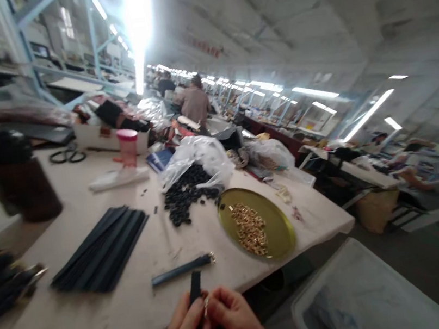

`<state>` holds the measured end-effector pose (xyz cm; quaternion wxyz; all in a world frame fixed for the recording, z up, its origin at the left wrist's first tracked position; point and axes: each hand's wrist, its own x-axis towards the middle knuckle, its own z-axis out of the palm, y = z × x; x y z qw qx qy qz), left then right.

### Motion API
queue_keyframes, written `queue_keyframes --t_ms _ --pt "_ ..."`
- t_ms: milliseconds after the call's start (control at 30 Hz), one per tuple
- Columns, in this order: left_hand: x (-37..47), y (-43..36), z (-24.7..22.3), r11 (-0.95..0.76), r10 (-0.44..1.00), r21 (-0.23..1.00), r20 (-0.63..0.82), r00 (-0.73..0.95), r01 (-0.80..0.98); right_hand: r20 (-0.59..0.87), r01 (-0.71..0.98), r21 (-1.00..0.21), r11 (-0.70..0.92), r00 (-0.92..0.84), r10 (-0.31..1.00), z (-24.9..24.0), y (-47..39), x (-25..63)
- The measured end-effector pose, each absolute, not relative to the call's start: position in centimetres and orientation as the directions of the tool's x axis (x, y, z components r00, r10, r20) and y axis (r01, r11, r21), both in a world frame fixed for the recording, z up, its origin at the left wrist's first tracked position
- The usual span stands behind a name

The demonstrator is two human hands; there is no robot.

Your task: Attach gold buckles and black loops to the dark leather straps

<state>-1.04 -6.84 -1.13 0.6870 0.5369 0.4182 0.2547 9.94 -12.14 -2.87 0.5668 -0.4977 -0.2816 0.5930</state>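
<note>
At the table's front edge, my left hand (180,324) is closed around a dark strap (195,286), whose upper end sticks up past the fingers. My right hand (237,316) pinches a small shiny metal fitting (206,305) against the strap; the fingers partly hide it. Just beyond my hands lies a dark strap with a gold fitting (181,269) at its right end. To the left is a stack of flat dark strips (102,250). A gold-coloured round tray (280,227) at the right holds a heap of small gold metal pieces (251,229).
Black small parts (184,191) spill from a clear plastic bag (212,157). A brown container (25,188), scissors (67,155) and a pink cup (128,148) stand or lie farther back. Right of the table is a translucent bin (357,287). People sit at other tables.
</note>
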Motion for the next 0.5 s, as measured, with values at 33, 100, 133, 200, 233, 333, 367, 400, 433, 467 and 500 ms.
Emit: queue_keyframes --t_ms 33,100,133,200,233,333,367,400,433,467,500 --pt "-1.2 -6.7 -1.6 0.413 0.751 0.91 -0.361 0.553 0.033 -0.286 -0.433 -0.879 -0.2 0.142 0.948 -3.0 -11.8 9.5" --pt "-1.6 -6.4 -2.3 0.535 0.694 0.842 -0.392 0.604 -0.068 -0.315 -0.455 -0.859 -0.236 0.106 0.943 -3.1 -11.2 8.9" --pt "-1.8 -6.2 -2.5 0.57 0.685 0.815 -0.401 0.609 -0.103 -0.324 -0.47 -0.846 -0.25 0.081 0.943 -3.1 -10.9 8.7" --pt "-2.4 -5.9 -2.6 0.604 0.677 0.78 -0.396 0.62 -0.162 -0.339 -0.505 -0.815 -0.285 0.017 0.941 -3.1 -10.3 8.3" --pt "-2.6 -5.7 -2.7 0.616 0.674 0.767 -0.392 0.626 -0.182 -0.348 -0.522 -0.797 -0.303 -0.014 0.938 -3.1 -10.0 8.1" --pt "-3.2 -5.2 -2.9 0.637 0.67 0.738 -0.385 0.635 -0.225 -0.369 -0.545 -0.766 -0.341 -0.062 0.927 -3.4 -9.2 7.5" --pt "-3.4 -5.1 -3.0 0.642 0.671 0.73 -0.387 0.633 -0.234 -0.373 -0.545 -0.763 -0.348 -0.068 0.925 -3.5 -9.0 7.3" --pt "-3.4 -5.0 -3.1 0.648 0.673 0.722 -0.392 0.627 -0.243 -0.375 -0.546 -0.76 -0.353 -0.076 0.924 -3.5 -8.7 7.3" --pt "-3.5 -4.9 -3.2 0.653 0.676 0.715 -0.401 0.619 -0.25 -0.376 -0.547 -0.756 -0.36 -0.087 0.923 -3.6 -8.5 7.3" --pt "-3.5 -4.8 -3.2 0.657 0.68 0.71 -0.41 0.608 -0.256 -0.377 -0.544 -0.754 -0.368 -0.101 0.921 -3.6 -8.4 7.3" --pt "-3.5 -4.8 -3.2 0.66 0.683 0.705 -0.421 0.596 -0.258 -0.379 -0.535 -0.755 -0.378 -0.115 0.918 -3.6 -8.2 7.5"
